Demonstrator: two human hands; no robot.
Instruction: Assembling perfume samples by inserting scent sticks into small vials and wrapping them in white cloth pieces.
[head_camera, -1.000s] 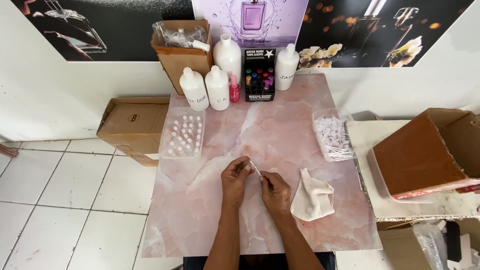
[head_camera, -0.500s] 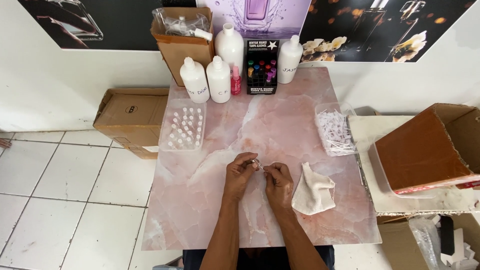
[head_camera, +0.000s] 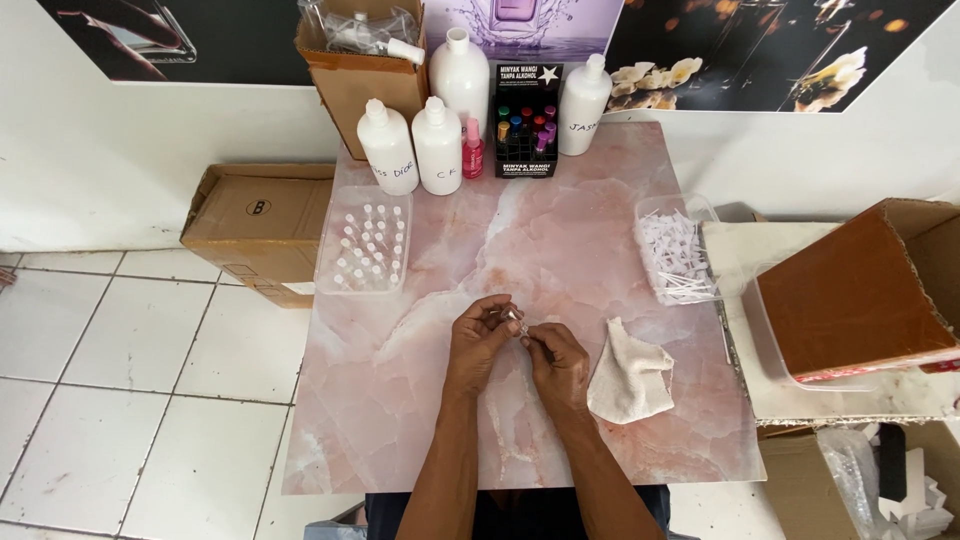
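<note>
A pink marble table (head_camera: 560, 240) is worked at, with the left hand (head_camera: 480, 335) and right hand (head_camera: 555, 362) brought together near its front middle, fingertips pinching a small clear vial (head_camera: 517, 318) between them. The vial is best kept steady and low over the slab. A crumpled cloth (head_camera: 628, 382) lies just beside the right hand; trays of vials (head_camera: 365, 252) and white sticks (head_camera: 675, 255) stand well apart, obstructing nothing.

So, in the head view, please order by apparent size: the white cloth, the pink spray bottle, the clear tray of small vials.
1. Clear tray of small vials, clearly largest.
2. White cloth.
3. Pink spray bottle, smallest, though it stands farther from the camera.
</note>
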